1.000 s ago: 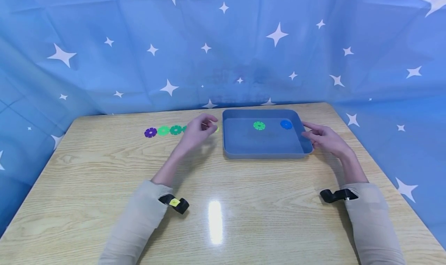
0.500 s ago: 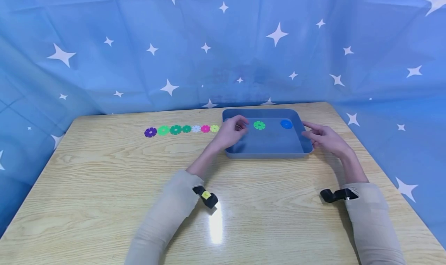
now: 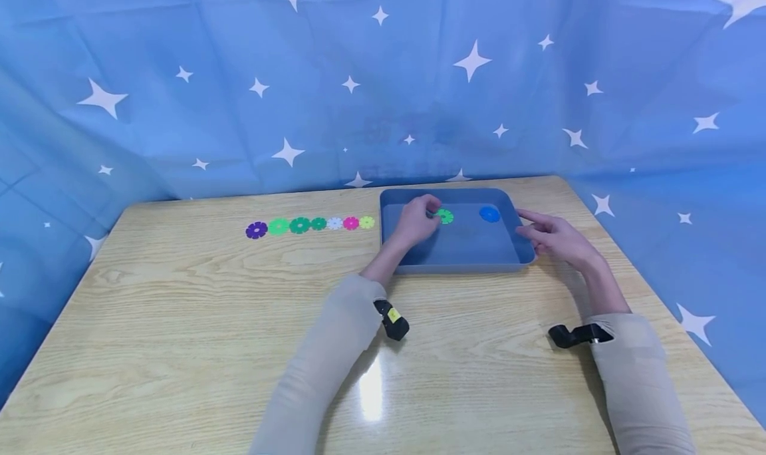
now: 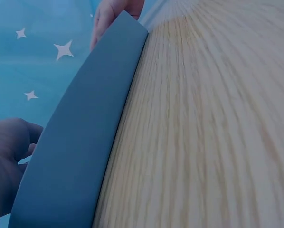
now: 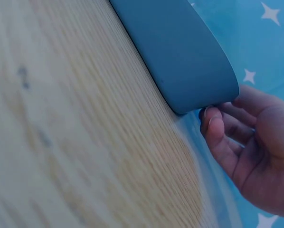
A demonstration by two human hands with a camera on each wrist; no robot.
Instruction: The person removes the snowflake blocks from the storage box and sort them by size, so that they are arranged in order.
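Observation:
My left hand reaches over the left half of a shallow blue-grey tray, its fingers loosely bent. Its fingertips are right at the left edge of a bright green notched disc that lies on the tray floor. Farther right in the tray lies a blue notched disc. At the tray's right side, my right hand grips the wall near the front corner. From the left wrist, the tray's front wall hides the discs. The right wrist view shows fingers curled by the tray corner.
Left of the tray, several notched discs run in a row on the wooden table, from a purple disc through greens, white and pink to a yellow disc. A blue star-patterned cloth hangs behind the table.
My left hand has moved right, from above the row of discs into the tray and up to the green disc, uncovering the row. The right hand stays at the tray's right side.

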